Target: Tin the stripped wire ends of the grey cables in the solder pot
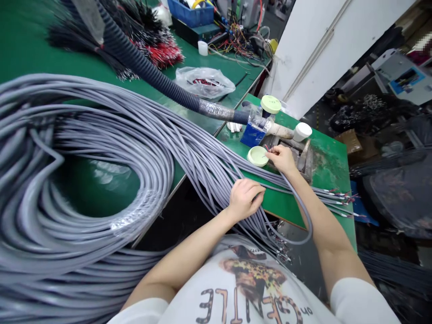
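Gray cable's (pixel 306 218) wire ends (pixel 268 148) are pinched by the right hand (pixel 282 159), beside a pale dish (pixel 257 156); the left hand (pixel 245 199) is curled over bundled cables (pixel 202 155), grip unclear; wire ends are best kept steady

A single camera, worn on the head, looks forward and down over the person's own shirt (pixel 249 288), which fills part of the bottom edge. The left hand (pixel 247 200) and right hand (pixel 281 158) show close by, near the middle. The view is wide and slanted: the bench (pixel 330 157) runs diagonally, grey cables (pixel 148 189) spread large at left, and a white panel (pixel 310 49) leans farther off.
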### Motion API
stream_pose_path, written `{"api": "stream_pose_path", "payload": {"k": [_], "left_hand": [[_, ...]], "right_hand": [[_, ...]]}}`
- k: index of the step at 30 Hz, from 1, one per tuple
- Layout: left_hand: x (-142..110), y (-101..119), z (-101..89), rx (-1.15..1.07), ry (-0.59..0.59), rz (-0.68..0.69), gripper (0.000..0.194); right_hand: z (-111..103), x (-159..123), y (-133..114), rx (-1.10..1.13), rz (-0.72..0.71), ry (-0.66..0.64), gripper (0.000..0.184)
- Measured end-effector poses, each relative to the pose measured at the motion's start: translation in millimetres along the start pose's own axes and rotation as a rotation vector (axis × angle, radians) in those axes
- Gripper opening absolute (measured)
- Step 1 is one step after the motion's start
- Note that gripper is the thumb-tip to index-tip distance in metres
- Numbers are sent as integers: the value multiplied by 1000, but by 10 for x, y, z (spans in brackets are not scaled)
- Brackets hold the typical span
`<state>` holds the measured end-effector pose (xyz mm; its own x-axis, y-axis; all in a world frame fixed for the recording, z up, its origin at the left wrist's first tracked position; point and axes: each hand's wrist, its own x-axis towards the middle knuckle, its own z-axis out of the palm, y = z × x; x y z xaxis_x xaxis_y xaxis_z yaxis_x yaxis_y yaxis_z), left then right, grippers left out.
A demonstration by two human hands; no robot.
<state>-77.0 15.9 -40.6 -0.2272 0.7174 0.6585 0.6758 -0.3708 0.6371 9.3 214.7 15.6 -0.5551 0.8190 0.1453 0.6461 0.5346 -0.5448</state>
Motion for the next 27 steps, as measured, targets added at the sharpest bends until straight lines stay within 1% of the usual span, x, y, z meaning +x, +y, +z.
{"api": "stream_pose_path", "payload": {"k": [7, 10, 12, 15, 17, 19, 21, 23, 27], "left_hand": [[20, 4, -11, -4, 14, 21, 10], [10, -4, -8, -6, 10, 14, 10], [-1, -13, -1, -9, 5, 6, 11], [-12, -23, 10, -11, 7, 8, 11], [-12, -24, 12, -13, 14, 18, 10], [-9, -23, 10, -16, 21, 27, 11], [-5, -20, 6, -18, 29, 35, 12], [-2, -16, 3, -18, 34, 42, 12], [1, -8, 5, -9, 32, 32, 10]], "right_hand": [[115, 78, -49, -52, 13, -33, 22], [45, 57, -77, -61, 6, -25, 19], [-77, 26, -42, -60, -17, 31, 18], [-309, -19, 161, -69, -27, 180, 19], [-432, -36, 383, -103, 29, 251, 21], [-496, -40, 623, -146, 103, 283, 23], [-505, -37, 832, -178, 150, 296, 23], [-481, -27, 982, -199, 173, 301, 23], [-426, -6, 1112, -229, 216, 292, 22]]}}
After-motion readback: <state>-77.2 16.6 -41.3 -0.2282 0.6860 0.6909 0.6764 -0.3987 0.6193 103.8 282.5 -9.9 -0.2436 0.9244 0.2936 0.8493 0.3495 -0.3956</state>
